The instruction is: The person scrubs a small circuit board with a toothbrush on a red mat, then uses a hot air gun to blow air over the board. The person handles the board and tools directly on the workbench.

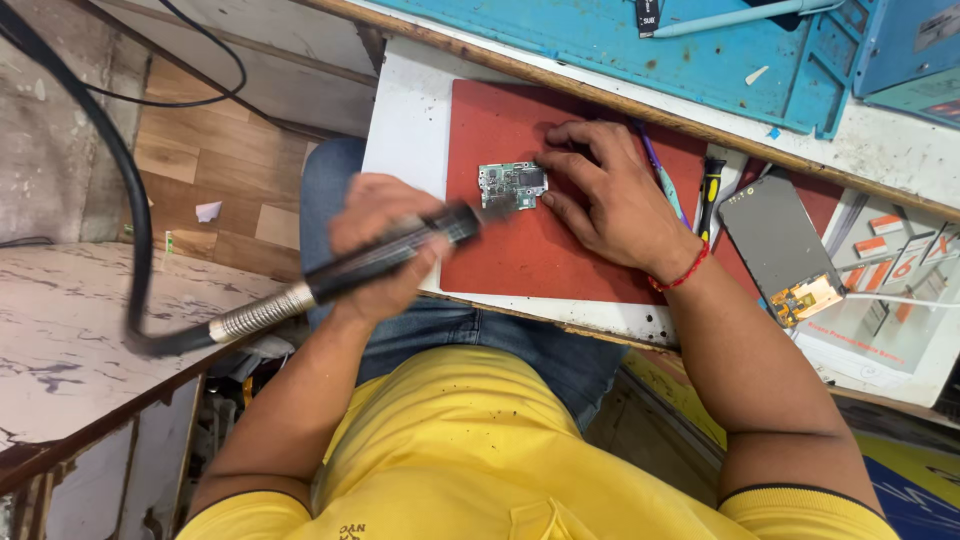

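Red work mat (560, 240) on the white bench, right hand (610, 195) spread flat pinning the small green circuit board (512, 186) mid-mat, left hand (385, 240) wrapped round a black hot-air wand (390, 257), nozzle just touching the board's left edge

We see a grey phone screen panel (778, 243) lying face down at the right of the white worktop (405, 120), its orange flex connector at the near end, and just left of it a black-and-yellow screwdriver (710, 190) beside a thin purple-and-teal tool (662, 172). Farther off lies a teal silicone mat (640, 45) carrying a pale blue pen (740, 16), with a blue box (915, 50) at the far right. To the left we find a marbled counter (70, 320), wood-patterned flooring (215, 160) bearing a scrap of white paper (208, 211), and at the right edge printed red-and-white cards (885, 270).
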